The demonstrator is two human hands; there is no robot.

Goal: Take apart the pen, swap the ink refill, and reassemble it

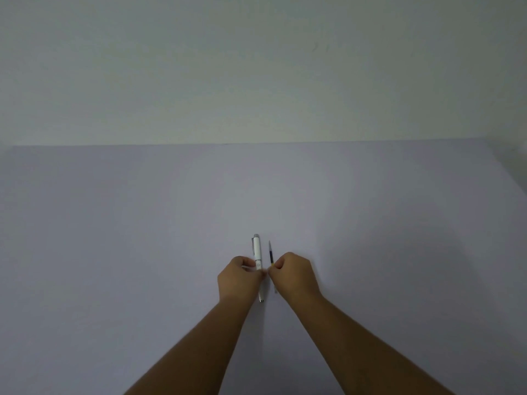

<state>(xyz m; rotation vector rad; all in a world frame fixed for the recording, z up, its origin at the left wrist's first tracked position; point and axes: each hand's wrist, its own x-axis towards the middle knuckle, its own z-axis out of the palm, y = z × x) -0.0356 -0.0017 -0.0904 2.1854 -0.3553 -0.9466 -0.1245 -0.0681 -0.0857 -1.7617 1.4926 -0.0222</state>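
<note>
One white pen (pixel 257 252) and one dark refill (pixel 270 252) lie side by side on the worktop (pixel 114 238). The left hand (pixel 238 277) pinches the pen; the right hand (pixel 293 276), just beside it, pinches the refill.

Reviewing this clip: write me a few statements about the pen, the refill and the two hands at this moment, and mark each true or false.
1. The white pen lies on the table with its clip end pointing away from the person. True.
2. The ink refill lies to the left of the pen. False: it lies to the pen's right, roughly parallel to it.
3. The left hand has its fingers at the pen's middle. True.
4. The right hand is held well above the table, far from the refill. False: its fingers are down at the refill's near part.
5. The pen is already pulled into two separate pieces. False: it still looks like one piece.
</note>
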